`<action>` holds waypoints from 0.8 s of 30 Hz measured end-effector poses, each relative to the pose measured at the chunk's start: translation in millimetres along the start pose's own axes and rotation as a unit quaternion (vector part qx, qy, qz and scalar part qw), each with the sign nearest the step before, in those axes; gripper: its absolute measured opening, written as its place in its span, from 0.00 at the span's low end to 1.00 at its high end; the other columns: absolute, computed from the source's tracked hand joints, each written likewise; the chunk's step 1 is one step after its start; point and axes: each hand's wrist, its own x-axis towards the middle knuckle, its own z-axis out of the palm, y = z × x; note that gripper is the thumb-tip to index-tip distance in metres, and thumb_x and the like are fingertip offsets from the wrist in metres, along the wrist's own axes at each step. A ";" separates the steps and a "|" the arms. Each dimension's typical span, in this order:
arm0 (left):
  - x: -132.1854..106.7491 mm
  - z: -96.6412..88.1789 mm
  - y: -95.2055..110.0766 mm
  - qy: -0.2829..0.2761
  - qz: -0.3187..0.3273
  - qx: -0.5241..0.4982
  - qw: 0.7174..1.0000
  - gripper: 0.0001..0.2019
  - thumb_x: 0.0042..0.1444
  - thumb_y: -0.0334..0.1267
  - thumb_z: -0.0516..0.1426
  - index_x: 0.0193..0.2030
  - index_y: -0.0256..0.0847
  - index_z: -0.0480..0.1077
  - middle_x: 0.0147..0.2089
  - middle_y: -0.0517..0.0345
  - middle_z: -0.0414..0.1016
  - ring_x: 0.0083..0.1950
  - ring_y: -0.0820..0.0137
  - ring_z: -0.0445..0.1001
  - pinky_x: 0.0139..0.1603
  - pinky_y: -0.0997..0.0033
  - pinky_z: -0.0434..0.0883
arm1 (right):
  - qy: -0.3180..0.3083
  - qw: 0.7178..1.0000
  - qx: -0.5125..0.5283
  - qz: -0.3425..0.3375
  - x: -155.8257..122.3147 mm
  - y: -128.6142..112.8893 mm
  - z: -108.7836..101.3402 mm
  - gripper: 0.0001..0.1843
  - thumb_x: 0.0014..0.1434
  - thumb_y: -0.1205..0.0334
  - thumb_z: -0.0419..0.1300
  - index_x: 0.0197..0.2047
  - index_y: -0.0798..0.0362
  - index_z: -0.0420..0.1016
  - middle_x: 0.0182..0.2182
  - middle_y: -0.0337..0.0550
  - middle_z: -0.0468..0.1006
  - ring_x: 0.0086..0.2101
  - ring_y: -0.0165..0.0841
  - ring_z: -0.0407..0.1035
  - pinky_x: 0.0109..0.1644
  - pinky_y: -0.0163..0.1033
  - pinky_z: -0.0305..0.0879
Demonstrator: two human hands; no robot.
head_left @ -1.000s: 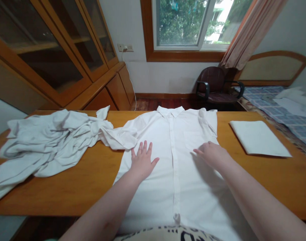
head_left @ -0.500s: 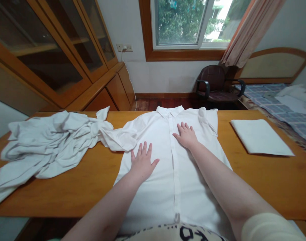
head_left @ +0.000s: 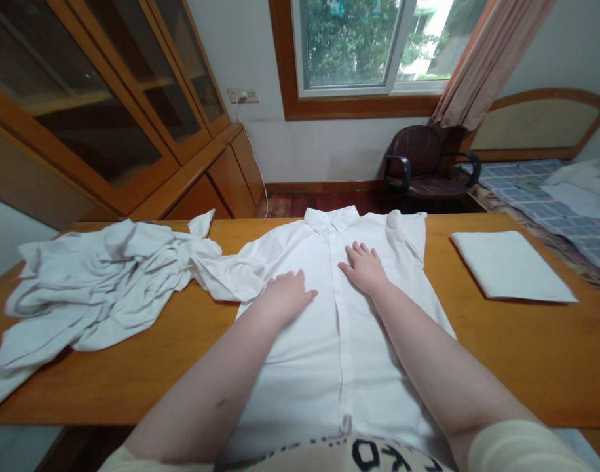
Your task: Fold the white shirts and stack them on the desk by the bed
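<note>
A white button-up shirt (head_left: 310,347) lies front side up, its collar near the table's far edge and its hem toward me. My right hand (head_left: 366,269) rests flat on the chest beside the button placket, fingers out and holding nothing. Over the other chest side, my left hand (head_left: 291,295) is arched close to the sleeve (head_left: 236,278). Its thumb sticks out to the right, while its bent fingers are partly hidden behind the knuckles. That sleeve stretches left and is bunched; the opposite sleeve (head_left: 411,236) is folded at the shoulder.
A crumpled heap of white cloth (head_left: 98,282) covers the left of the wooden table (head_left: 182,380), touching the shirt's sleeve. A neatly folded white cloth (head_left: 513,265) lies on the right. Beyond the table are a chair (head_left: 420,164), a glass-doored cabinet (head_left: 133,98) and a bed (head_left: 540,190).
My left hand has shifted up and slightly right on the shirt, its spread fingers now bent and drawn in. My right hand has stayed almost in place.
</note>
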 end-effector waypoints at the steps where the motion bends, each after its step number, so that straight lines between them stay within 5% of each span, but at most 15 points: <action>1: 11.3 -1.5 4.5 0.026 0.021 -0.006 0.999 0.33 0.59 0.54 0.47 0.66 0.35 0.57 0.66 0.38 0.60 0.64 0.52 0.61 0.60 0.54 0.60 | 0.002 1.000 0.002 -0.001 -0.1 0.1 -0.1 0.35 0.65 0.44 0.44 0.68 0.56 0.53 0.68 0.54 0.50 0.66 0.47 0.41 0.66 0.54 0.36; 5: 50.1 18.6 13.2 0.121 0.049 -0.014 0.991 0.33 0.62 0.53 0.45 0.69 0.36 0.50 0.72 0.42 0.45 0.72 0.54 0.44 0.67 0.52 0.48 | 0.000 1.000 0.009 -0.008 -1.3 1.0 -1.0 0.35 0.65 0.44 0.44 0.67 0.57 0.54 0.68 0.53 0.51 0.66 0.45 0.42 0.66 0.52 0.36; 9: 58.9 47.9 4.4 0.165 0.048 -0.004 0.985 0.33 0.63 0.55 0.43 0.70 0.42 0.48 0.73 0.48 0.44 0.72 0.55 0.42 0.68 0.49 0.42 | -0.008 1.000 0.010 -0.005 -5.7 2.3 -1.2 0.36 0.64 0.43 0.45 0.68 0.56 0.52 0.68 0.51 0.49 0.66 0.43 0.40 0.67 0.51 0.35; 13: 49.0 57.0 -4.7 0.171 0.050 -0.005 0.984 0.32 0.62 0.56 0.42 0.71 0.48 0.47 0.73 0.54 0.45 0.73 0.55 0.41 0.69 0.51 0.41 | -0.008 1.000 0.004 0.013 -13.1 1.4 1.1 0.40 0.62 0.37 0.44 0.69 0.51 0.49 0.69 0.47 0.46 0.67 0.45 0.38 0.66 0.57 0.31; 18: 42.8 55.9 -2.9 0.161 -0.020 -0.020 0.986 0.37 0.58 0.63 0.43 0.71 0.51 0.46 0.74 0.54 0.42 0.72 0.45 0.36 0.67 0.44 0.41 | -0.025 0.999 -0.025 0.041 -22.9 -2.1 6.5 0.42 0.61 0.34 0.41 0.71 0.49 0.44 0.70 0.49 0.41 0.67 0.47 0.35 0.65 0.61 0.29; 24: 41.0 59.6 -2.5 0.151 -0.015 -0.022 0.988 0.39 0.57 0.65 0.42 0.71 0.50 0.44 0.74 0.54 0.40 0.72 0.42 0.35 0.67 0.42 0.40 | -0.049 0.997 -0.043 0.052 -30.8 -6.6 -5.1 0.42 0.61 0.35 0.40 0.71 0.51 0.43 0.70 0.52 0.41 0.66 0.49 0.34 0.63 0.66 0.34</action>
